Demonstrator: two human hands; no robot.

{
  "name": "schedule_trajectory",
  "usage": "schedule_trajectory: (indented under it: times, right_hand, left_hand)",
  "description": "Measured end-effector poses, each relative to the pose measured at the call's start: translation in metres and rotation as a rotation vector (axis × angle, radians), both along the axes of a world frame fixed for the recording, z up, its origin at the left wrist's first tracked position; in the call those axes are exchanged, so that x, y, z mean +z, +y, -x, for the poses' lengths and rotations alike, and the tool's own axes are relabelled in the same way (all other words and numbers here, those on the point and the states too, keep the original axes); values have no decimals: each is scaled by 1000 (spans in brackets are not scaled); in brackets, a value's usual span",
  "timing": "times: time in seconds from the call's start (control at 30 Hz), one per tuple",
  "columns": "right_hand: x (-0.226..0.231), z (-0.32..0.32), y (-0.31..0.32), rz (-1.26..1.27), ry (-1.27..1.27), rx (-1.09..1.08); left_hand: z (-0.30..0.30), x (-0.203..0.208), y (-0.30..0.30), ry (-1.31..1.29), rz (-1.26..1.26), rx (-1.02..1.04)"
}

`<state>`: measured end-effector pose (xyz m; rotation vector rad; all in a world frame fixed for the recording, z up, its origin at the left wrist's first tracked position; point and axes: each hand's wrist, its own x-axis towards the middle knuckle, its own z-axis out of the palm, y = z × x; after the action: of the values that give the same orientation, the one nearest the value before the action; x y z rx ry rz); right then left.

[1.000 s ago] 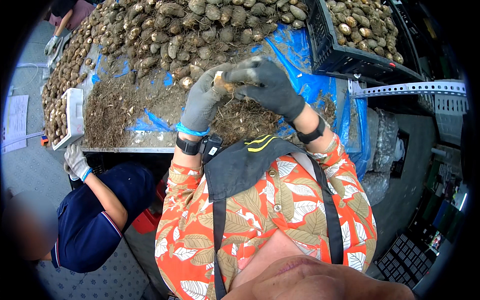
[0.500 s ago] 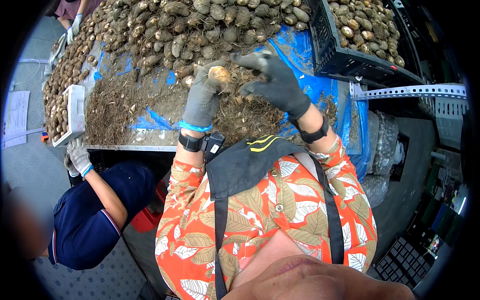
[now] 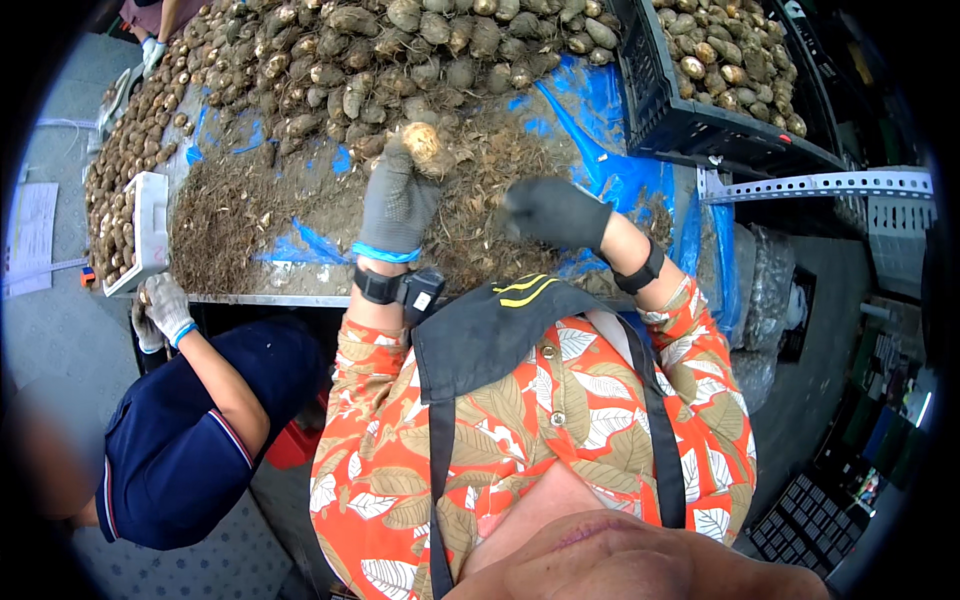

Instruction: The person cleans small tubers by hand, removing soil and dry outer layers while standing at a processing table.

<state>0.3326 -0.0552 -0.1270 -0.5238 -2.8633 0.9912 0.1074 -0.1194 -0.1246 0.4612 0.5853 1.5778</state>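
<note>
My left hand (image 3: 398, 208), in a grey glove with a blue band at the wrist, is closed round a small taro corm (image 3: 423, 143). The corm's pale, bare end points up beyond the fingers, and the rest of it is partly hidden. My right hand (image 3: 556, 211), in a dark glove, is held apart to the right with its fingers curled in. Whatever those fingers hold, if anything, cannot be made out. Beneath both hands lies a litter of brown root fibres (image 3: 487, 247) on the table. A large heap of hairy taro corms (image 3: 440, 45) rises just beyond.
A black crate (image 3: 690, 128) full of corms stands at the far right, near a perforated metal bar (image 3: 820, 184). Blue plastic sheeting (image 3: 600, 150) covers part of the table. A white crate (image 3: 152, 225) is at left, beside a co-worker's gloved hands (image 3: 165, 305). Another person is at top left.
My right hand has drawn back toward me, away from the corm, and its spread fingers have curled in. The corm in my left hand has shifted slightly left and shows more of its pale end.
</note>
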Motion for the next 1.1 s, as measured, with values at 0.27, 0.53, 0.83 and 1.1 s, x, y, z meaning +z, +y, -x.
schedule_trajectory:
  times: [0.27, 0.53, 0.83, 1.1]
  right_hand:
    - [56, 40, 14, 391, 648, -494]
    - [59, 5, 15, 271, 208, -182]
    - [49, 5, 23, 407, 534, -498]
    - [49, 23, 8, 596, 502, -483]
  left_hand:
    - [-15, 19, -2, 180, -83, -134]
    - [-23, 16, 5, 282, -12, -78]
    - [-23, 14, 10, 235, -101, -34]
    - [-23, 20, 5, 503, 20, 17]
